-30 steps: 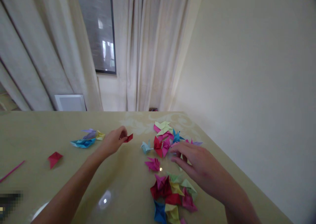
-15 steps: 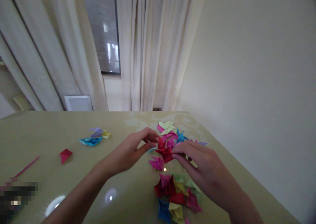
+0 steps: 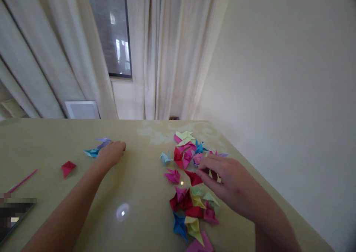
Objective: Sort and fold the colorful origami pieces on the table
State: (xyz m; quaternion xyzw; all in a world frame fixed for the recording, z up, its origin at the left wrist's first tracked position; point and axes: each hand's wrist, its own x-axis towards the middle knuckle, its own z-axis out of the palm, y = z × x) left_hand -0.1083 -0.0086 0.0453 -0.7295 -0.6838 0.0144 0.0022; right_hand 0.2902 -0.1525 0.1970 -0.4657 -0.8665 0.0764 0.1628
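At the back left, my left hand [image 3: 112, 153] has its fingers curled down beside a light blue folded paper piece [image 3: 92, 153] and a purple one [image 3: 104, 143]. Whatever lies under those fingers is hidden. My right hand [image 3: 228, 176] hovers at the right cluster, thumb and forefinger slightly apart with nothing visible between them. Just below its thumb tip lies a red folded paper piece [image 3: 193, 177]. Near its fingertips is a pink folded piece [image 3: 197, 159]. A red paper crane [image 3: 178, 157], a magenta one [image 3: 172, 176] and a pale blue one [image 3: 166, 158] sit farther left.
More folded papers lie toward me, including a blue one [image 3: 180, 226] and a yellow one [image 3: 194, 228]. A red piece [image 3: 68, 168], a pink stick [image 3: 22, 180] and a dark, blurred-out flat object [image 3: 16, 216] are at left. A wall [image 3: 292, 115] runs along the table's right.
My left hand has left the right cluster and moved left to the blue and purple pieces, covering the yellow one there. My right hand's fingers have parted from the red paper, which now lies on the table.
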